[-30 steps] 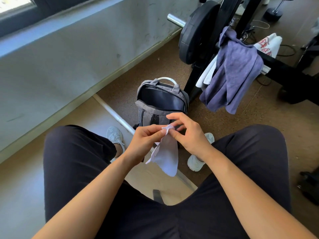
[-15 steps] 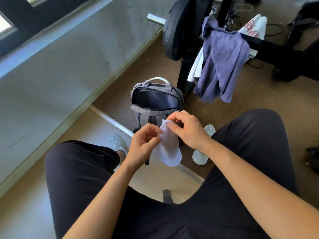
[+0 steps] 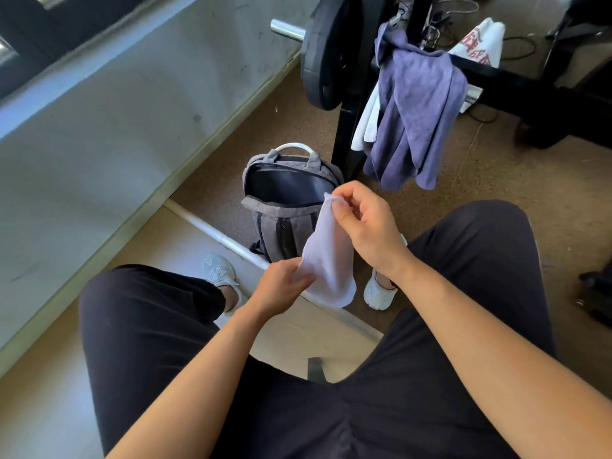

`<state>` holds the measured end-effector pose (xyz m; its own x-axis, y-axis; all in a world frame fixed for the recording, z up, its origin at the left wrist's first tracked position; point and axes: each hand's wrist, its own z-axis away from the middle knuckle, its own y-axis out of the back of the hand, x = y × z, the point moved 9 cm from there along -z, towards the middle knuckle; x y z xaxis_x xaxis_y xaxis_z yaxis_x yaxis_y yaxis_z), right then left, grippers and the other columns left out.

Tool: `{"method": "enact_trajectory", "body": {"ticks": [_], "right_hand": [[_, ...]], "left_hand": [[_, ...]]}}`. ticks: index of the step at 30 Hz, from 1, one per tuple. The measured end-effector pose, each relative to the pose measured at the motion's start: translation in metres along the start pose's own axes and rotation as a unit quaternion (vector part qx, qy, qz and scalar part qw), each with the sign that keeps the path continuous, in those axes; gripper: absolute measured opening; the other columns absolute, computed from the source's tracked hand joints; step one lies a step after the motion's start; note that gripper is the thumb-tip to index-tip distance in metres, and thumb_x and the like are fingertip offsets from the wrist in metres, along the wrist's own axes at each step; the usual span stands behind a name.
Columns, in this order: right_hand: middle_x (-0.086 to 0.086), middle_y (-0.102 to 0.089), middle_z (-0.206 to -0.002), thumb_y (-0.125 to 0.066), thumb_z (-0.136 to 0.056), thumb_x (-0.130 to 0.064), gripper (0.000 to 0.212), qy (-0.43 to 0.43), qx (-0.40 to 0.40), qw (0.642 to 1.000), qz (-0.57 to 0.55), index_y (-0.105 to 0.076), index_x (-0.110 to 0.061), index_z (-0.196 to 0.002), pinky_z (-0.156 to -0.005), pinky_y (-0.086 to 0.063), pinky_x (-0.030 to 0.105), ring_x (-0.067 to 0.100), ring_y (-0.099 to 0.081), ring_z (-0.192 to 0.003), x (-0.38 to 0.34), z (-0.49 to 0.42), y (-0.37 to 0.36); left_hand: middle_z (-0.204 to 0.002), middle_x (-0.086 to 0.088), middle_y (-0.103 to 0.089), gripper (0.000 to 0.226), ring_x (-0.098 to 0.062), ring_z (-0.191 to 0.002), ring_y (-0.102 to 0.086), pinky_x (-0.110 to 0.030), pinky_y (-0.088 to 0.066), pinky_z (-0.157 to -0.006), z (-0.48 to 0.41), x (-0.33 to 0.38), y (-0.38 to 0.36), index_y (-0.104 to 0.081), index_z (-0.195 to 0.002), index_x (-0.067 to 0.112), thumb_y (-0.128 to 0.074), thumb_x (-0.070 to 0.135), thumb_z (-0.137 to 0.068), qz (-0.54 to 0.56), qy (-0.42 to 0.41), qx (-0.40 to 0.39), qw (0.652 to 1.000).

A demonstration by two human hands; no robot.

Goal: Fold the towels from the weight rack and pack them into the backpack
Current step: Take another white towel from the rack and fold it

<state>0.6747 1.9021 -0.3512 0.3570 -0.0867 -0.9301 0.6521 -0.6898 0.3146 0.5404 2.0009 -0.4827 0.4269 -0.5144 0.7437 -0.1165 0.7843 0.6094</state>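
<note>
A small white towel [image 3: 328,256] hangs between my hands over my knees. My right hand [image 3: 364,220] pinches its top corner, and my left hand [image 3: 281,286] grips its lower left edge. Just beyond stands the grey backpack [image 3: 284,210], upright on the floor with its top unzipped and dark inside. On the black weight rack [image 3: 351,127] hang a purple towel [image 3: 417,111], a white towel [image 3: 366,124] partly hidden behind it, and a white towel with red print [image 3: 480,44] farther back.
A black weight plate [image 3: 323,51] on a steel bar [image 3: 286,29] sits left of the rack post. A grey wall [image 3: 116,111] runs along the left. A white rail [image 3: 225,240] crosses the floor near my white shoes [image 3: 220,271]. Cables lie behind the rack.
My left hand has slid from the towel's top corner down to its lower edge, stretching the towel out. My right hand has kept the top corner. The view has tilted down.
</note>
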Motion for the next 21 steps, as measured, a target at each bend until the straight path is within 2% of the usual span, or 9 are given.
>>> {"method": "enact_trajectory", "body": {"ticks": [2, 5, 9, 12, 13, 15, 17, 19, 21], "right_hand": [[-0.003, -0.06, -0.081, -0.056, -0.102, -0.012, 0.011, -0.009, 0.043, 0.999, 0.008, -0.063, -0.004, -0.101, -0.07, -0.039, 0.014, 0.002, -0.053, -0.074, 0.005, -0.003, 0.011], [-0.001, -0.061, -0.082, -0.056, -0.101, -0.018, 0.013, -0.029, 0.11, 0.991, 0.077, -0.063, -0.008, -0.098, -0.069, -0.04, 0.019, 0.011, -0.055, -0.079, 0.023, -0.011, 0.035], [0.007, -0.065, -0.087, -0.056, -0.099, -0.022, 0.012, -0.107, 0.15, 0.958, 0.219, -0.065, -0.014, -0.098, -0.071, -0.044, 0.033, 0.022, -0.054, -0.086, 0.059, -0.021, 0.069], [0.002, -0.064, -0.088, -0.054, -0.1, -0.018, 0.013, -0.176, 0.167, 0.948, 0.205, -0.065, -0.011, -0.1, -0.072, -0.05, 0.036, 0.024, -0.062, -0.084, 0.078, -0.02, 0.084], [0.003, -0.064, -0.089, -0.053, -0.101, -0.018, 0.014, -0.194, 0.173, 0.947, 0.191, -0.064, -0.01, -0.1, -0.07, -0.052, 0.033, 0.022, -0.065, -0.08, 0.082, -0.019, 0.086], [0.005, -0.066, -0.091, -0.049, -0.104, -0.02, 0.016, -0.226, 0.183, 0.945, 0.148, -0.061, -0.01, -0.101, -0.053, -0.053, 0.02, 0.013, -0.069, -0.061, 0.088, -0.016, 0.087], [0.006, -0.067, -0.09, -0.048, -0.106, -0.024, 0.02, -0.245, 0.193, 0.945, 0.097, -0.06, -0.008, -0.103, -0.041, -0.047, 0.016, 0.01, -0.069, -0.05, 0.09, -0.013, 0.086], [0.002, -0.067, -0.086, -0.047, -0.106, -0.024, 0.02, -0.244, 0.203, 0.945, 0.077, -0.06, -0.009, -0.105, -0.041, -0.048, 0.017, 0.009, -0.069, -0.05, 0.089, -0.011, 0.086], [-0.001, -0.067, -0.085, -0.045, -0.106, -0.022, 0.019, -0.235, 0.205, 0.948, 0.061, -0.06, -0.01, -0.107, -0.044, -0.05, 0.017, 0.011, -0.071, -0.054, 0.087, -0.012, 0.086]], "left_hand": [[-0.081, 0.002, -0.068, 0.012, -0.022, -0.077, -0.06, -0.041, -0.048, -0.071, -0.001, -0.007, -0.003, -0.064, -0.086, 0.019, -0.058, 0.024, -0.095, 0.013, 0.019, -0.009, 1.0], [-0.089, -0.004, -0.07, 0.005, -0.025, -0.084, -0.064, -0.041, -0.051, -0.074, 0.001, -0.009, 0.011, -0.064, -0.098, 0.021, -0.059, 0.019, -0.096, 0.075, 0.028, 0.034, 0.996], [-0.085, -0.004, -0.072, 0.022, -0.022, -0.074, -0.062, -0.034, -0.047, -0.068, 0.008, -0.003, 0.025, -0.052, -0.105, 0.036, -0.065, 0.02, -0.098, 0.128, 0.018, 0.072, 0.989], [-0.089, 0.011, -0.071, 0.031, -0.006, -0.077, -0.062, -0.017, -0.045, -0.065, 0.015, 0.016, 0.031, -0.046, -0.109, 0.041, -0.068, 0.022, -0.097, 0.062, -0.024, 0.094, 0.993], [-0.092, 0.015, -0.07, 0.03, -0.004, -0.08, -0.063, -0.014, -0.045, -0.064, 0.017, 0.024, 0.031, -0.047, -0.111, 0.04, -0.067, 0.022, -0.098, 0.044, -0.043, 0.095, 0.994], [-0.092, 0.019, -0.067, 0.024, -0.004, -0.081, -0.061, -0.009, -0.042, -0.065, 0.022, 0.038, 0.032, -0.052, -0.112, 0.037, -0.065, 0.022, -0.099, 0.001, -0.088, 0.1, 0.991], [-0.09, 0.018, -0.064, 0.017, 0.001, -0.079, -0.058, -0.007, -0.04, -0.068, 0.026, 0.048, 0.03, -0.06, -0.108, 0.031, -0.068, 0.02, -0.098, -0.041, -0.13, 0.097, 0.986], [-0.089, 0.018, -0.063, 0.02, 0.006, -0.078, -0.057, -0.007, -0.039, -0.07, 0.026, 0.047, 0.023, -0.064, -0.103, 0.03, -0.076, 0.021, -0.091, -0.056, -0.139, 0.074, 0.986], [-0.086, 0.011, -0.065, 0.032, -0.004, -0.077, -0.056, -0.011, -0.042, -0.068, 0.025, 0.04, 0.019, -0.065, -0.106, 0.031, -0.085, 0.025, -0.082, -0.053, -0.11, 0.054, 0.991]]}}
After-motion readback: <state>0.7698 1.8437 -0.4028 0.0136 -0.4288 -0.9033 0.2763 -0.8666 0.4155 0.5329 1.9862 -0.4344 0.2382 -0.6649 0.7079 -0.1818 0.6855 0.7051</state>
